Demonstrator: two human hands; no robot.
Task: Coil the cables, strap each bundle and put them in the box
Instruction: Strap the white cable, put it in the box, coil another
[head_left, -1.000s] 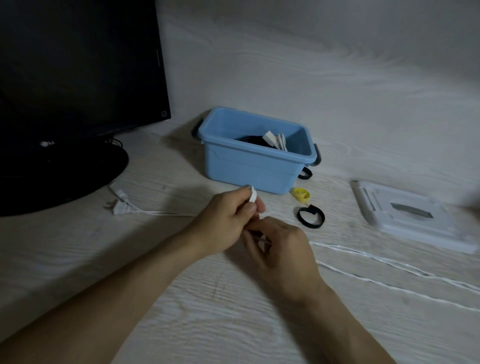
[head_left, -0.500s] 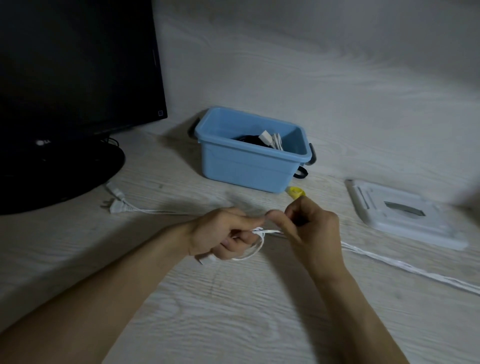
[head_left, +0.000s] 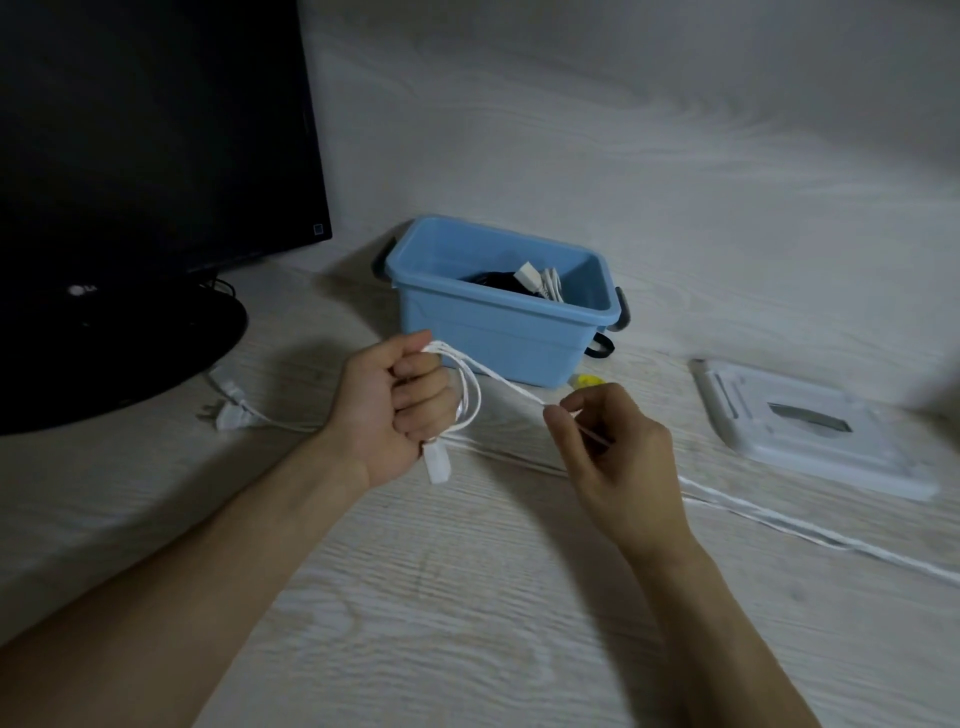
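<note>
Squinting at the dim blue box (head_left: 498, 332), I can only half make out the dark and white cables inside it. My left hand (head_left: 395, 405) is fisted around one loop of white cable (head_left: 470, 400), plug hanging below, while my right hand (head_left: 613, 457) pinches the strand just beside it.

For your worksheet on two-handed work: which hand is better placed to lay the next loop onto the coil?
Right. The right hand already pinches the free white cable; the left hand is occupied gripping the coil.
</note>
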